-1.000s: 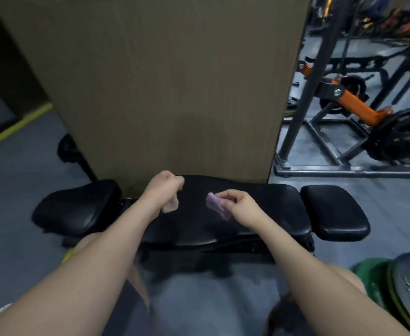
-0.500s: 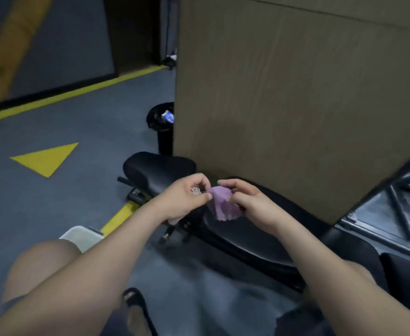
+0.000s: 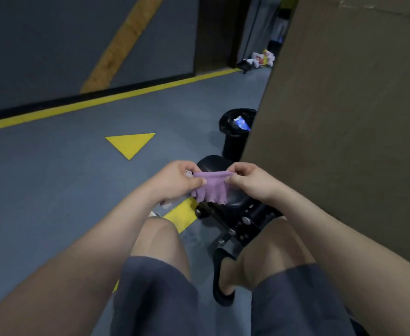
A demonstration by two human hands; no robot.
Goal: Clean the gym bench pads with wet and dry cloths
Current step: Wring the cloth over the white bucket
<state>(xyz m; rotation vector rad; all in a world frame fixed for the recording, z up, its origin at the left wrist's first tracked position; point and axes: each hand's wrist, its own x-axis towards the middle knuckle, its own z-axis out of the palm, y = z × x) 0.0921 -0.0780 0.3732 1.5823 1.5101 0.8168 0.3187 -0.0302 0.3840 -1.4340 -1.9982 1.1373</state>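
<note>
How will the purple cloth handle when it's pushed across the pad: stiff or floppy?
Probably floppy: pinched between the left hand and right hand, the purple cloth sags in folds below its stretched top edge. Likely light, since fingertip pinches carry it. It may bunch when pushed.

A gym floor, by the look of it: a black padded bench seat [image 3: 211, 164] on a bolted black metal frame [image 3: 245, 221] stands on matte grey flooring [image 3: 53, 178]. Left of the seat are a painted yellow triangle [image 3: 131, 144] and a yellow border line [image 3: 102, 100] (walkway-style markings). Behind the seat is a bag-lined black bin [image 3: 235, 134].
</note>
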